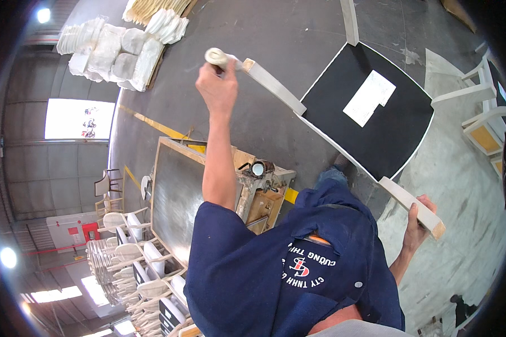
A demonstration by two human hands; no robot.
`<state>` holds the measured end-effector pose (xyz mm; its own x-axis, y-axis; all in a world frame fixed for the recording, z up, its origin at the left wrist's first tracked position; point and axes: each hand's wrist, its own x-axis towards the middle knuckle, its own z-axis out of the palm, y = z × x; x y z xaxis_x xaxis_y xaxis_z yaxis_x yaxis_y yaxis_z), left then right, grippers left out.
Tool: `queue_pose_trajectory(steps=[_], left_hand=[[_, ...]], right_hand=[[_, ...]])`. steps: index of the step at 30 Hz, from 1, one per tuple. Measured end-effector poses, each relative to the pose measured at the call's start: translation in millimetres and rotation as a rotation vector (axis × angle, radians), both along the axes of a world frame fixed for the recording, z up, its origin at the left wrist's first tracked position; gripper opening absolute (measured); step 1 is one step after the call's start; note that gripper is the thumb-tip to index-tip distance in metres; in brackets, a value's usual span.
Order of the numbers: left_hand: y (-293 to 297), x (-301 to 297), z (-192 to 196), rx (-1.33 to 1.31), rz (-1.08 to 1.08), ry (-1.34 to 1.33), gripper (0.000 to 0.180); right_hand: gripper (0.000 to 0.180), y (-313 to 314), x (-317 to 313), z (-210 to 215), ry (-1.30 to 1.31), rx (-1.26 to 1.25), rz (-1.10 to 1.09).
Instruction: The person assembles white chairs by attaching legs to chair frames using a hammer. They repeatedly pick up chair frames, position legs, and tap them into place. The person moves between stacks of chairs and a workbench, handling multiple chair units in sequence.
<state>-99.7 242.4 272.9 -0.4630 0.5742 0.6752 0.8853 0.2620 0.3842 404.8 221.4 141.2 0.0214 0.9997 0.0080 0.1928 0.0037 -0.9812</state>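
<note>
My left hand [218,90] is raised and closed round a pale roll of wrapping material [216,56]. A thin whitish strip seems to run from the roll to the tip of one leg [274,87] of an upturned chair. The chair's black seat underside [343,73] faces up, edged in white, with a white paper label [370,98] on it. Near me at the right, my right hand [416,224] is wrapped round another pale chair leg [407,203], below its bare wooden tip. Two more pale legs stick out from the seat's far corners.
A metal-topped bench [180,191] with a clamp-like fixture [257,169] stands at my left. Several unfinished chairs [146,269] crowd the lower left. Wrapped white stacks [109,53] lie at the far left. More chairs [483,132] stand at the right, beside a pale sheet [433,151].
</note>
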Motion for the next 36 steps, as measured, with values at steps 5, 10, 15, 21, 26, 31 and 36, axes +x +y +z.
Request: queue_pose_trajectory(steps=[5,10,15,21,26,31,36], left_hand=[[38.0,-0.5,1.0,0.05,0.057,-0.083,0.021],[160.2,33.0,28.3,0.325,-0.152,-0.092,0.026],[321.6,34.1,25.2,0.153,-0.34,-0.152,0.024],[427.2,18.9,-7.1,0.066,-0.539,-0.11,0.02],[452.8,5.0,-7.5,-0.048,-0.519,0.037,0.029],[457.5,4.2,-0.7,0.022,-0.546,0.019,0.029],[464.8,-11.1,-0.5,0.026,-0.451,0.037,0.023]], right_hand=[[0.021,1.5,-3.7,1.9,0.044,-0.002,-0.028],[0.029,3.5,4.1,-3.5,0.033,-0.002,0.025],[0.032,-2.0,1.4,2.0,0.034,-0.069,-0.03],[0.035,-4.5,-6.5,17.4,0.026,-0.167,-0.112],[0.033,-4.2,-9.3,17.1,-0.005,-0.189,-0.141],[0.032,-6.9,-7.9,17.4,-0.04,-0.209,-0.131],[0.034,-5.3,-16.1,23.4,-0.008,-0.182,-0.161]])
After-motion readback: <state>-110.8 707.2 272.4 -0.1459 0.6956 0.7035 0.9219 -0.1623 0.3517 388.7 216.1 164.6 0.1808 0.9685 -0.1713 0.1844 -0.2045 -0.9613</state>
